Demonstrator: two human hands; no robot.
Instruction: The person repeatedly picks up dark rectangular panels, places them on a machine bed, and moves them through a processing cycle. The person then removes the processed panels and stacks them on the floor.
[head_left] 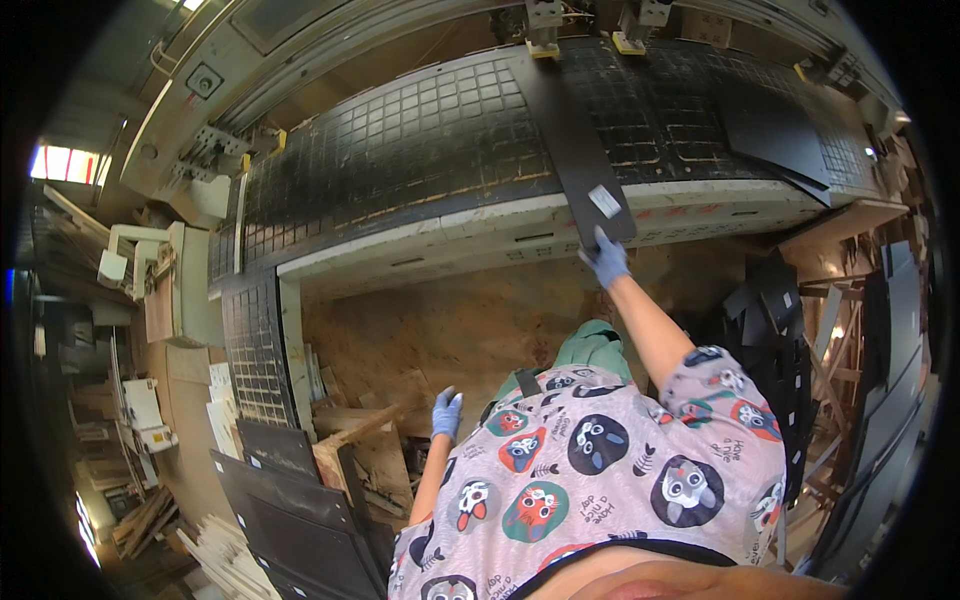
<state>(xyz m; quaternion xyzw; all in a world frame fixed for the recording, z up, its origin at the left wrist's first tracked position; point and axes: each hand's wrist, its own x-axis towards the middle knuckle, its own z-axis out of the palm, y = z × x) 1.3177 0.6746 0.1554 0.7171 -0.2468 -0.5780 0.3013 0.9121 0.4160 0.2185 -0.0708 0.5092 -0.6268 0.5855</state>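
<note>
My right hand (608, 262), in a blue-grey glove, grips the near end of a long dark board (575, 150). The board lies across the black gridded machine bed (400, 150), and its near end juts past the bed's pale front edge. A white label (604, 201) is stuck near that end. My left hand (447, 413), gloved alike, hangs low by my side with nothing in it, its fingers loosely apart.
Another dark panel (770, 135) lies on the bed's right part. Machine heads (543, 30) stand over the far edge. Dark panels are stacked at lower left (290, 500) and leaning at right (880, 340). A wooden frame (345, 470) stands near my left hand.
</note>
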